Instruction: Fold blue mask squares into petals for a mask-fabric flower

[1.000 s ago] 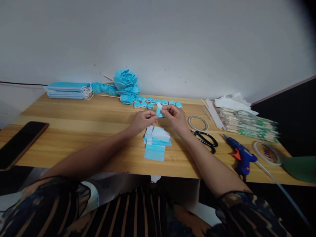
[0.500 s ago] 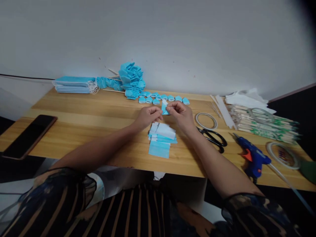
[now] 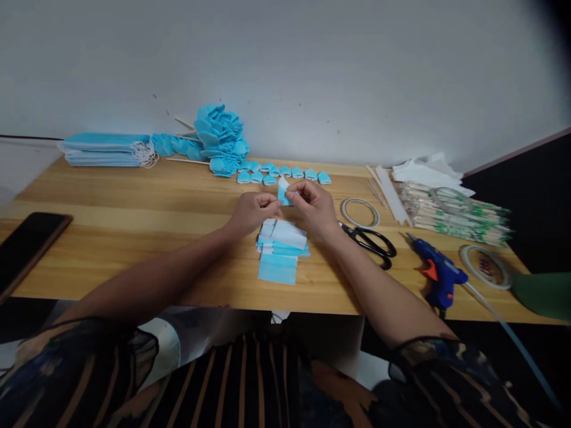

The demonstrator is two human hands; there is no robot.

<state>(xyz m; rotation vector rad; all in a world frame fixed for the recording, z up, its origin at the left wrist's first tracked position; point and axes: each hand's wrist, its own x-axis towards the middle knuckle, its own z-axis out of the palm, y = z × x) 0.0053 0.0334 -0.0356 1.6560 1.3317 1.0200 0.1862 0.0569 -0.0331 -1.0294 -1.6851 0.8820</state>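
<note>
My left hand (image 3: 252,212) and my right hand (image 3: 313,205) meet over the middle of the wooden table (image 3: 134,214), both pinching a small blue piece of mask fabric (image 3: 283,193) between their fingertips. Just below the hands lies a stack of cut blue and white fabric rectangles (image 3: 281,249). Behind the hands runs a row of small folded blue petals (image 3: 285,174). A blue fabric flower on sticks (image 3: 220,139) lies at the back by the wall.
A pile of blue face masks (image 3: 104,150) sits back left, a dark phone (image 3: 24,246) at the left edge. To the right lie a tape ring (image 3: 359,212), black scissors (image 3: 370,241), a blue glue gun (image 3: 439,273), wrapped chopsticks (image 3: 455,217), another tape roll (image 3: 485,266).
The hands keep working the small blue piece between their fingertips. The view has shifted slightly as my head moved; nothing on the table has moved.
</note>
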